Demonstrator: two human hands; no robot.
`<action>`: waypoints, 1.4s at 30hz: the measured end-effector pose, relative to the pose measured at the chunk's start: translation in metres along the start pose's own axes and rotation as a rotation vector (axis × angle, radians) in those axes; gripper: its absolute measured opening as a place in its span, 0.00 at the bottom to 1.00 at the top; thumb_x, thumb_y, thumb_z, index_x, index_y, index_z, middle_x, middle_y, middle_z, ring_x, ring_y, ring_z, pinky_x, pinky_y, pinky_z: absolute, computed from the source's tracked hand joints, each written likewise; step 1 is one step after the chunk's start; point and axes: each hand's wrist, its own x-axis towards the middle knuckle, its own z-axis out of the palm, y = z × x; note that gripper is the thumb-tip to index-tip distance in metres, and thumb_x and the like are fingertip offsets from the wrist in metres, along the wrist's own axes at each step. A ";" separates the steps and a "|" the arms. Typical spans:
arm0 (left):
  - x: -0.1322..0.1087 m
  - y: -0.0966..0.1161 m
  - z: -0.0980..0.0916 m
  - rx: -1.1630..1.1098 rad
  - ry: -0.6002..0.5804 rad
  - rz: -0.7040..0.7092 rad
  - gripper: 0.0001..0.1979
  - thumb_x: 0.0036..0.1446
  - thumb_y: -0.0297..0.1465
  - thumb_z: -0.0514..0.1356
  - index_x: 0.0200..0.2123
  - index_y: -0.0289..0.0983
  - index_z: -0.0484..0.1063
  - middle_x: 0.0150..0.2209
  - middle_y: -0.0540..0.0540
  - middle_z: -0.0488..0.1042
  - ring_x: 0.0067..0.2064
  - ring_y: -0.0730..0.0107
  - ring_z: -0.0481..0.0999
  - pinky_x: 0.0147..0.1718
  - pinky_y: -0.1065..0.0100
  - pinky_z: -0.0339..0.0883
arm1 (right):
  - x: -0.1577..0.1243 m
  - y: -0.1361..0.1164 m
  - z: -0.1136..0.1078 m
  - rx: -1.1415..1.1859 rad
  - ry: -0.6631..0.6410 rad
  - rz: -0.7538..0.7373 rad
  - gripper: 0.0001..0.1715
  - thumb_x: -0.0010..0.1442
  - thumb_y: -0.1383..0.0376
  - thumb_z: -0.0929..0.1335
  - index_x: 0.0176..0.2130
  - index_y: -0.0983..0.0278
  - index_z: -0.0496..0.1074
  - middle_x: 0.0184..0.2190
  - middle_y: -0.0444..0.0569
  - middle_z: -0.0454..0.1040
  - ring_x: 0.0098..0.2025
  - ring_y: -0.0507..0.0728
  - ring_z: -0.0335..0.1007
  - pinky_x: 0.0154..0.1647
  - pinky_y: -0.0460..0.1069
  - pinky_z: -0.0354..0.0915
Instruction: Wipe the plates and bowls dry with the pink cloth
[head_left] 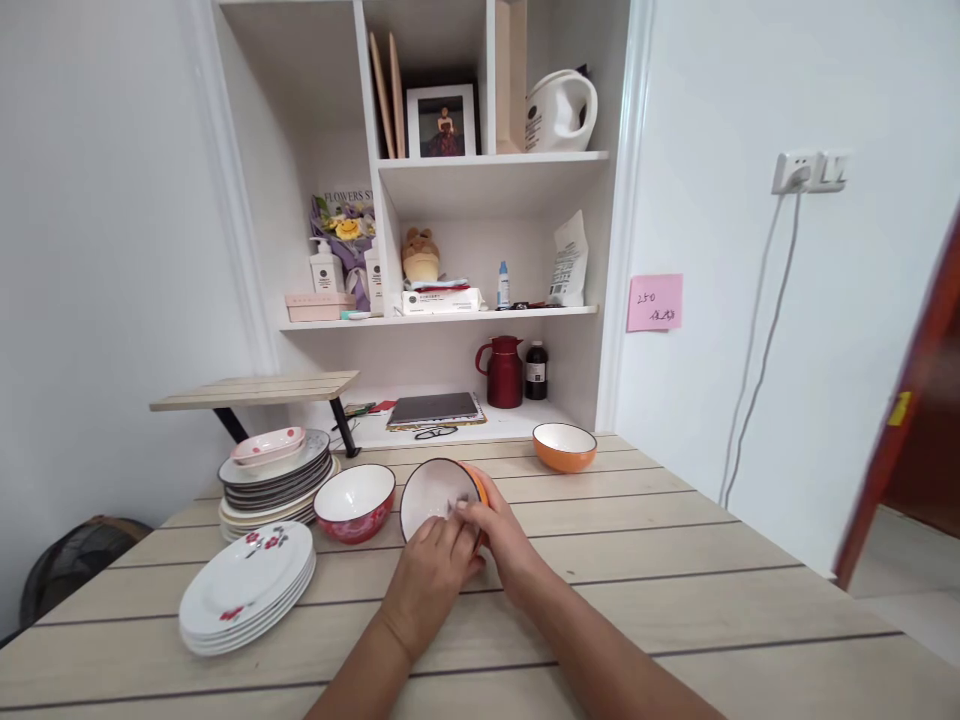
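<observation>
Near the middle of the wooden table (675,590), an orange bowl with a white inside (429,492) is tilted so that its opening faces me. My right hand (504,530) grips its right side, with the thumb over the rim. My left hand (431,575) is at the bowl's lower front, its fingers closed over the rim and reaching inside. A red bowl (354,505) stands upright just left of the tilted one. Another orange bowl (565,448) sits upright at the back right.
White flowered plates (247,580) are stacked at the left front. Behind them is a taller stack of dark-edged plates (277,475) topped by a pink-dotted dish (268,445), beside a small raised shelf (255,390). A laptop (433,407) and red jug (504,372) are behind.
</observation>
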 end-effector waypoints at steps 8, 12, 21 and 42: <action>0.001 -0.003 -0.005 0.021 -0.071 0.095 0.11 0.61 0.21 0.55 0.45 0.39 0.70 0.48 0.42 0.77 0.49 0.62 0.76 0.56 0.54 0.64 | -0.002 -0.049 -0.042 -0.183 -0.133 0.171 0.29 0.50 0.62 0.70 0.52 0.52 0.72 0.40 0.43 0.77 0.43 0.60 0.69 0.39 0.51 0.61; 0.002 -0.002 -0.008 0.074 0.032 0.143 0.09 0.62 0.21 0.54 0.42 0.37 0.71 0.45 0.41 0.78 0.50 0.60 0.76 0.57 0.52 0.64 | -0.007 -0.060 -0.055 -0.220 -0.228 0.205 0.29 0.52 0.61 0.71 0.55 0.51 0.70 0.44 0.44 0.78 0.47 0.62 0.69 0.45 0.54 0.62; -0.002 -0.004 -0.007 0.102 0.097 -0.030 0.12 0.63 0.20 0.51 0.45 0.32 0.71 0.43 0.38 0.78 0.45 0.59 0.77 0.47 0.56 0.70 | -0.014 -0.027 -0.018 0.183 -0.244 0.075 0.64 0.43 0.67 0.78 0.68 0.48 0.48 0.56 0.46 0.71 0.57 0.59 0.66 0.62 0.56 0.54; 0.001 0.000 -0.002 0.061 -0.043 0.145 0.10 0.63 0.22 0.53 0.44 0.38 0.70 0.46 0.42 0.77 0.48 0.60 0.77 0.58 0.52 0.62 | -0.002 -0.050 -0.055 -0.181 -0.147 0.203 0.29 0.54 0.60 0.69 0.57 0.52 0.68 0.45 0.44 0.77 0.47 0.61 0.70 0.43 0.53 0.63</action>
